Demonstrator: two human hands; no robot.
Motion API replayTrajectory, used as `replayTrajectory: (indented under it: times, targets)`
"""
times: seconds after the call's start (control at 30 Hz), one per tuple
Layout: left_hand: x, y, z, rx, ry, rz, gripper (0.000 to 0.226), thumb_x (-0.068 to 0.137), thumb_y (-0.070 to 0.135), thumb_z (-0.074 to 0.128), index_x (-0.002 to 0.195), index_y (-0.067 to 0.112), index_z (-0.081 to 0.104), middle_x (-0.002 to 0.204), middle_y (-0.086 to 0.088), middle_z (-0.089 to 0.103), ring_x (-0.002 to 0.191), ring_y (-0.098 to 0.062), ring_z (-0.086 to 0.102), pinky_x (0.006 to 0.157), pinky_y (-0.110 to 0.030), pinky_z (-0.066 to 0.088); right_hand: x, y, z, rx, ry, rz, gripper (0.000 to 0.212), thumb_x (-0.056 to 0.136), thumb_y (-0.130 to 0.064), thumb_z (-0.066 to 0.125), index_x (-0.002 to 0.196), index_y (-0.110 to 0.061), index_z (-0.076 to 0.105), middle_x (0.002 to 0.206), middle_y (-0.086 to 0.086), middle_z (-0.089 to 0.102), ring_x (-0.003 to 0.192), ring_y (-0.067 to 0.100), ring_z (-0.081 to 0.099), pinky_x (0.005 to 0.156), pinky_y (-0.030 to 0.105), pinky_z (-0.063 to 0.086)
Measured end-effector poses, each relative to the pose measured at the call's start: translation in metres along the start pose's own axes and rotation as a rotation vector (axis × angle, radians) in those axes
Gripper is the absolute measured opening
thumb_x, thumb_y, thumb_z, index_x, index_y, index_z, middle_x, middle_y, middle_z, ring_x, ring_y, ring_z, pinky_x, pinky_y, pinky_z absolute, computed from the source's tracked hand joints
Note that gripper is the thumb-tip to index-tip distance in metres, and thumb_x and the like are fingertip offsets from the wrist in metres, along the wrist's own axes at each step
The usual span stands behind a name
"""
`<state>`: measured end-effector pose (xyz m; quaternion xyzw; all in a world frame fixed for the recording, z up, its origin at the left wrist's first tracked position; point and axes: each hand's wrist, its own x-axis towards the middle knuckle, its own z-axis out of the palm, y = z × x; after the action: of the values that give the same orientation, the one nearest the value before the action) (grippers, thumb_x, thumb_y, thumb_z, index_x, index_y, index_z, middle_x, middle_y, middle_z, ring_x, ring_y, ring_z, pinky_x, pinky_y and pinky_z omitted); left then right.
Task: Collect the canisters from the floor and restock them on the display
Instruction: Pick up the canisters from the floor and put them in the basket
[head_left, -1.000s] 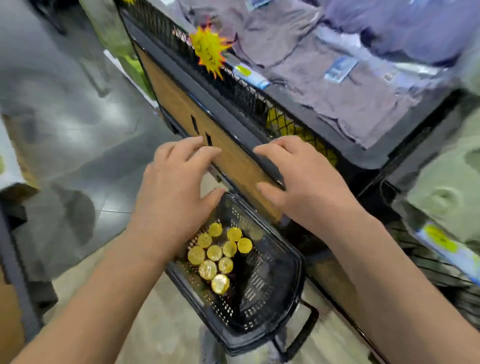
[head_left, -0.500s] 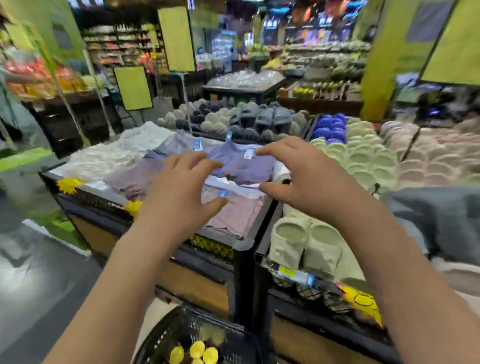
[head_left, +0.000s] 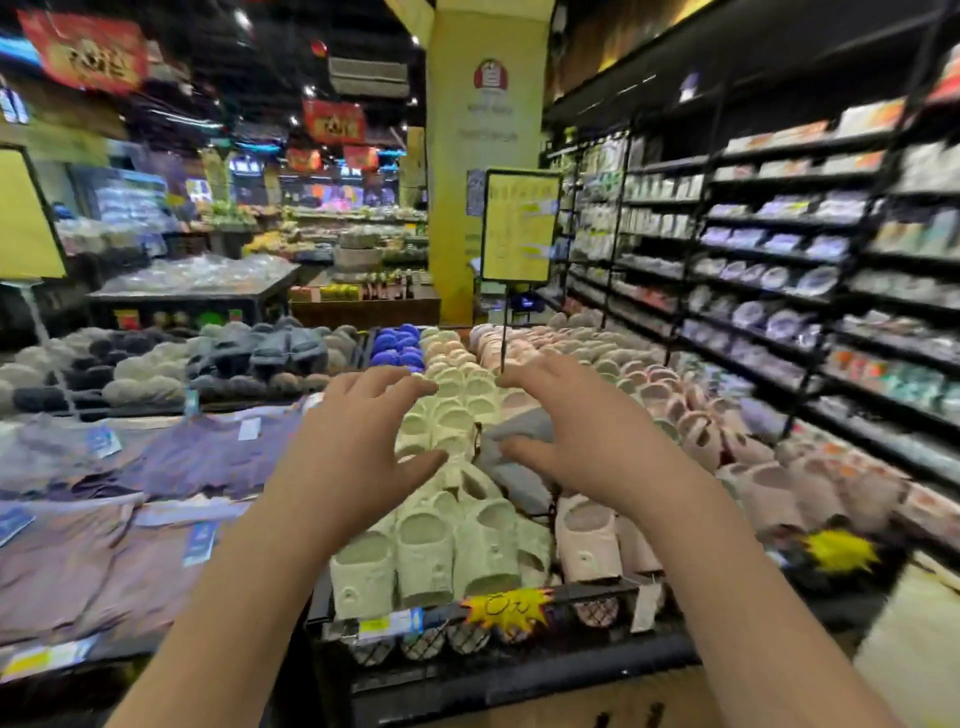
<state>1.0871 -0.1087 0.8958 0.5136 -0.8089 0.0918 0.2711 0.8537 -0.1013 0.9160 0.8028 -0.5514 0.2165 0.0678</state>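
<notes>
- At centre frame, the left hand (head_left: 358, 441) and the right hand (head_left: 592, 441) hover side by side, palms down. Their fingers are spread and loosely bent, and they grasp nothing.
- Beneath them, rows of pale green slippers (head_left: 431, 551) fill the counter (head_left: 519, 670), with pink slippers (head_left: 587, 540) just to their right.
- A grey cloth-like thing (head_left: 514, 478) lies among the slippers, below the right hand.
- Lower centre, a yellow starburst tag (head_left: 506, 608) and small price labels sit on the counter's black wire front.
- Left of frame, folded purple garments (head_left: 208, 457) with blue tags lie flat on the neighbouring counter.
- Further back lie grey slippers (head_left: 270, 353) and blue slippers (head_left: 397, 345).
- A yellow sign (head_left: 519, 226) on a thin pole rises just beyond the right hand's fingertips.
- Right of frame, tall dark shelves (head_left: 779, 260) hold packaged goods, blurred.
- Where the canisters are cannot be told from this view.
</notes>
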Motion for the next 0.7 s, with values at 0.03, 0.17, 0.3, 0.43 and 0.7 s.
replayTrajectory:
  times: [0.03, 0.17, 0.3, 0.43, 0.7]
  targets:
    - [0.006, 0.015, 0.004, -0.032, -0.005, 0.024, 0.064, 0.085, 0.055, 0.071, 0.141, 0.032, 0.052, 0.146, 0.005, 0.049, 0.132, -0.027, 0.042, 0.108, -0.042, 0.037, -0.012, 0.011, -0.009, -0.017, 0.004, 0.033, 0.062, 0.089, -0.051, 0.069, 0.145, -0.038, 0.044, 0.143, -0.01, 0.045, 0.13, 0.017, 0.046, 0.102, 0.042, 0.046]
    - [0.028, 0.08, 0.019, -0.172, -0.038, 0.121, 0.064, 0.085, 0.051, 0.071, 0.142, 0.037, 0.048, 0.148, 0.01, 0.045, 0.134, -0.022, 0.039, 0.11, -0.038, 0.036, -0.079, 0.064, -0.044, -0.104, 0.037, 0.134, 0.057, 0.093, -0.055, 0.062, 0.145, -0.043, 0.042, 0.141, -0.018, 0.043, 0.126, 0.01, 0.047, 0.095, 0.031, 0.046]
    - [0.046, 0.149, 0.04, -0.242, -0.049, 0.237, 0.065, 0.084, 0.052, 0.071, 0.143, 0.035, 0.049, 0.145, 0.009, 0.047, 0.133, -0.019, 0.039, 0.11, -0.037, 0.035, -0.16, 0.13, -0.072, -0.196, 0.005, 0.281, 0.057, 0.092, -0.067, 0.048, 0.145, -0.047, 0.039, 0.139, -0.024, 0.04, 0.124, 0.004, 0.048, 0.092, 0.032, 0.048]
    - [0.066, 0.23, 0.068, -0.22, -0.133, 0.337, 0.064, 0.085, 0.055, 0.068, 0.142, 0.035, 0.048, 0.146, 0.007, 0.044, 0.136, -0.021, 0.036, 0.112, -0.041, 0.035, -0.207, 0.185, -0.098, -0.179, 0.011, 0.414, 0.056, 0.091, -0.066, 0.056, 0.143, -0.049, 0.042, 0.136, -0.025, 0.043, 0.12, 0.002, 0.05, 0.088, 0.027, 0.048]
    - [0.091, 0.405, 0.132, -0.293, -0.224, 0.515, 0.069, 0.078, 0.07, 0.049, 0.137, 0.036, 0.053, 0.144, 0.01, 0.048, 0.133, -0.022, 0.041, 0.107, -0.044, 0.041, -0.297, 0.289, -0.141, -0.15, -0.002, 0.661, 0.055, 0.092, -0.06, 0.059, 0.142, -0.038, 0.047, 0.139, -0.011, 0.049, 0.127, 0.014, 0.048, 0.095, 0.035, 0.047]
